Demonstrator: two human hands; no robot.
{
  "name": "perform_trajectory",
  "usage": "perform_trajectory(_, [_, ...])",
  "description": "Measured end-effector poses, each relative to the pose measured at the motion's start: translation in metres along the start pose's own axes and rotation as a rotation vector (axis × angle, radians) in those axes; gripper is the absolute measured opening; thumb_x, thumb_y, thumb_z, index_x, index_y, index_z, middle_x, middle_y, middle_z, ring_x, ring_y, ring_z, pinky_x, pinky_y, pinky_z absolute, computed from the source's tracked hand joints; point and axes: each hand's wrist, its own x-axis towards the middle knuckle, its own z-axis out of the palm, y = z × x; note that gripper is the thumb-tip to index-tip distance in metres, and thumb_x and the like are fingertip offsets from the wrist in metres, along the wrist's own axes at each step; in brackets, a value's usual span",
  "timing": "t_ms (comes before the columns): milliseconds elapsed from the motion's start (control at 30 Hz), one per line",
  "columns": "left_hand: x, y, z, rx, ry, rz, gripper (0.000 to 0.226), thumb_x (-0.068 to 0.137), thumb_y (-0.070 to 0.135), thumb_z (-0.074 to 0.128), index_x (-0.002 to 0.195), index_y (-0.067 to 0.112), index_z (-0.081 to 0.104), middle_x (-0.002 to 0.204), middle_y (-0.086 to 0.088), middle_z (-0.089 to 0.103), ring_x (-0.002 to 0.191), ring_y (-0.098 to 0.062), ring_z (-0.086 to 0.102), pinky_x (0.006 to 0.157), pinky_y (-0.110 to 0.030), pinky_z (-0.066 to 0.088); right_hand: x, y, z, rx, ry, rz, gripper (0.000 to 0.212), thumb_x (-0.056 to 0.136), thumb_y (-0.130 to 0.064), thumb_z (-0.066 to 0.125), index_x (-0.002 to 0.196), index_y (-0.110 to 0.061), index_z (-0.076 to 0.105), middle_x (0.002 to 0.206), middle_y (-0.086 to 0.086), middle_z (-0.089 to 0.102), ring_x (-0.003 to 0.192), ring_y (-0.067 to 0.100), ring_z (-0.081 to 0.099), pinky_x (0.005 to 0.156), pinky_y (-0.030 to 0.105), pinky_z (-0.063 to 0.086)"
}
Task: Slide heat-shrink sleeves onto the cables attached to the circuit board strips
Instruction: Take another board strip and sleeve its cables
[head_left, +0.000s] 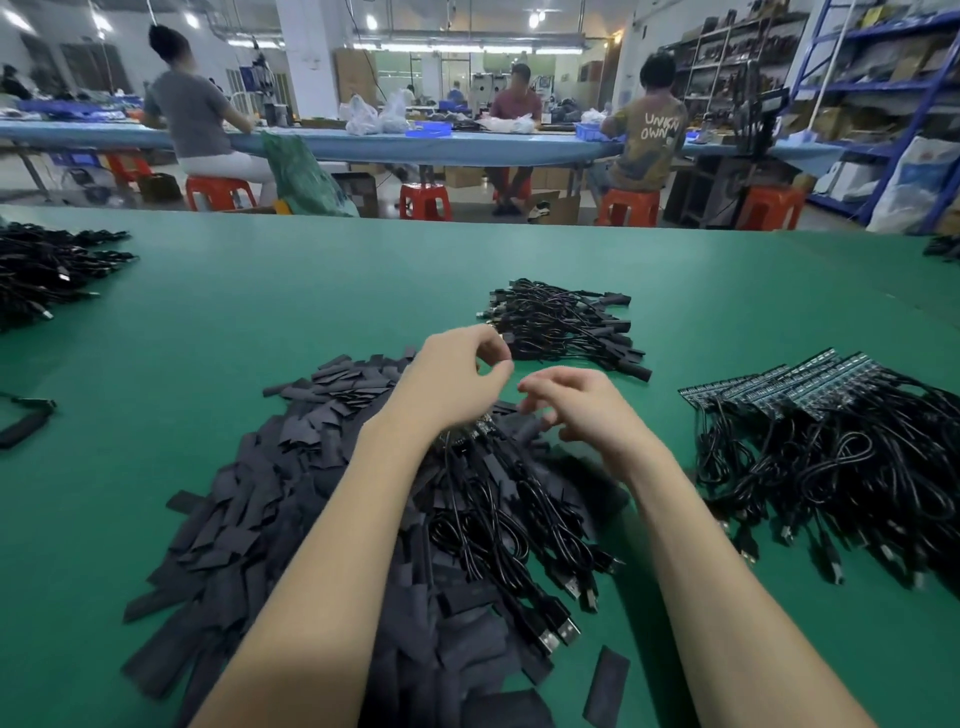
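head view: a wide green matte table (218, 332) is seen from above, its far edge running across the frame in front of red plastic stools (423, 201). a large heap of flat black heat-shrink sleeves (270, 499) is spread in front of the person, reaching the near edge of the frame. on top of that heap a bundle of black usb cables (524, 540) joined to a dark circuit board strip (470, 434) is laid between the 2 forearms. the left hand (457, 382) is held above the strip with its fingers curled and thumb close to the index finger; whether anything is pinched cannot be told. the right hand (576, 410) is held just beside it, fingers loosely bent, with a black sleeve (530, 428) seen at the fingers; a firm grip cannot be confirmed because of blur. a smaller pile of sleeved black cables (566, 325) lies just beyond the hands. to the right, a stack of dark circuit board strips with black cables (810, 441) is laid, apart from the heap by a strip of bare green. open green surface is left between the hands and the far edge, and to the left, where a further dark cable pile (47, 270) is cut by the frame edge.
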Motion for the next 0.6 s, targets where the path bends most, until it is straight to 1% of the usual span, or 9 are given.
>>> perform_trajectory(67, [-0.001, -0.003, -0.007, -0.036, 0.009, -0.017, 0.006, 0.093, 0.024, 0.064, 0.092, 0.029, 0.068, 0.09, 0.017, 0.069, 0.086, -0.008, 0.066, 0.082, -0.021, 0.049, 0.001, -0.006, 0.01, -0.294, -0.041, -0.076, 0.017, 0.09, -0.036, 0.07, 0.085, -0.021, 0.076, 0.078, -0.006, 0.076, 0.064, 0.005, 0.062, 0.063, 0.022, 0.048])
perform_trajectory(100, [-0.003, -0.005, -0.009, -0.058, 0.003, -0.024, 0.006, 0.092, 0.024, 0.065, 0.092, 0.029, 0.069, 0.087, 0.017, 0.069, 0.083, -0.004, 0.066, 0.077, -0.013, 0.047, 0.001, -0.008, 0.015, -0.374, -0.064, -0.078, 0.018, 0.087, -0.041, 0.072, 0.085, -0.023, 0.075, 0.076, -0.008, 0.075, 0.064, 0.002, 0.061, 0.061, 0.019, 0.047])
perform_trajectory(167, [-0.005, -0.01, -0.01, -0.095, -0.015, -0.04, 0.006, 0.092, 0.022, 0.066, 0.092, 0.027, 0.07, 0.083, 0.018, 0.068, 0.077, 0.005, 0.063, 0.066, 0.0, 0.039, 0.001, -0.011, 0.022, -0.456, -0.098, -0.071, 0.02, 0.083, -0.048, 0.075, 0.086, -0.028, 0.074, 0.075, -0.012, 0.071, 0.062, -0.004, 0.058, 0.056, 0.013, 0.04])
perform_trajectory(233, [-0.006, -0.012, -0.009, -0.109, -0.027, -0.059, 0.005, 0.092, 0.023, 0.066, 0.091, 0.027, 0.07, 0.082, 0.019, 0.067, 0.076, 0.009, 0.061, 0.064, 0.001, 0.039, 0.001, -0.01, 0.025, -0.477, -0.093, -0.075, 0.017, 0.081, -0.046, 0.079, 0.087, -0.031, 0.072, 0.077, -0.014, 0.067, 0.065, -0.006, 0.056, 0.051, 0.006, 0.035])
perform_trajectory(267, [-0.006, -0.013, -0.008, -0.109, -0.032, -0.067, 0.005, 0.092, 0.024, 0.066, 0.091, 0.027, 0.07, 0.084, 0.019, 0.067, 0.078, 0.008, 0.062, 0.065, -0.001, 0.04, 0.0, -0.01, 0.025, -0.459, -0.094, -0.075, 0.015, 0.081, -0.042, 0.08, 0.087, -0.031, 0.071, 0.076, -0.012, 0.065, 0.064, -0.005, 0.055, 0.051, 0.005, 0.036])
perform_trajectory(367, [-0.005, -0.015, -0.006, -0.091, -0.071, -0.08, 0.005, 0.092, 0.029, 0.065, 0.094, 0.026, 0.069, 0.092, 0.016, 0.069, 0.083, 0.0, 0.064, 0.079, -0.019, 0.046, 0.0, -0.01, 0.023, -0.368, -0.132, -0.041, 0.013, 0.082, -0.029, 0.082, 0.087, -0.029, 0.07, 0.072, -0.007, 0.06, 0.052, -0.002, 0.049, 0.048, 0.008, 0.035])
perform_trajectory(433, [-0.005, -0.016, -0.006, -0.072, -0.099, -0.092, 0.006, 0.091, 0.031, 0.066, 0.094, 0.026, 0.069, 0.095, 0.014, 0.07, 0.083, -0.001, 0.063, 0.082, -0.024, 0.047, -0.002, -0.01, 0.02, -0.275, -0.151, -0.015, 0.013, 0.083, -0.02, 0.081, 0.087, -0.026, 0.069, 0.071, -0.007, 0.059, 0.046, -0.002, 0.046, 0.045, 0.009, 0.034])
perform_trajectory(500, [-0.006, -0.019, -0.006, -0.071, -0.11, -0.099, 0.006, 0.091, 0.031, 0.066, 0.093, 0.027, 0.07, 0.094, 0.014, 0.07, 0.083, 0.0, 0.063, 0.079, -0.022, 0.047, -0.005, -0.01, 0.018, -0.133, -0.171, 0.005, 0.016, 0.085, -0.009, 0.077, 0.088, -0.021, 0.067, 0.073, -0.005, 0.061, 0.047, 0.001, 0.047, 0.043, 0.01, 0.034])
perform_trajectory(600, [-0.004, -0.021, -0.008, -0.093, -0.072, -0.079, 0.005, 0.091, 0.033, 0.067, 0.091, 0.029, 0.069, 0.088, 0.018, 0.067, 0.08, 0.008, 0.06, 0.071, -0.011, 0.041, -0.006, -0.012, 0.011, 0.092, -0.181, 0.03, 0.021, 0.087, 0.003, 0.071, 0.094, -0.016, 0.065, 0.085, 0.005, 0.063, 0.058, 0.009, 0.055, 0.052, 0.014, 0.045])
